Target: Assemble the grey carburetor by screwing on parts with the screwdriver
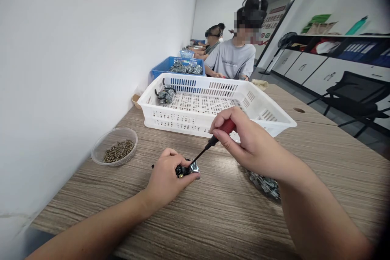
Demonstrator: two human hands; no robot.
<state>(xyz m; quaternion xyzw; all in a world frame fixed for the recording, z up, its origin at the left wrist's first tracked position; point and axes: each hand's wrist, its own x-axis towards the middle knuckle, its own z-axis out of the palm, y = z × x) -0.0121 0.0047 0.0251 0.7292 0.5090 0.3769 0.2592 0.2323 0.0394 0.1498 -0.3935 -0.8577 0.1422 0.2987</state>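
My left hand is closed around a small black and silver metal assembly, holding it on or just above the table. In my right hand is a screwdriver with a red and black handle, gripped from above. Its dark shaft slants down to the left, and the tip meets the silver end of the assembly; the exact contact point is too small to make out. Part of the assembly is hidden by my left fingers. Left of my hands, a clear round bowl holds many small brass-coloured screws.
A white plastic basket with a few finished-looking metal assemblies stands beyond my hands. Under my right forearm is a container of silver parts. A blue crate of parts and a seated co-worker are farther back. The wall borders the left.
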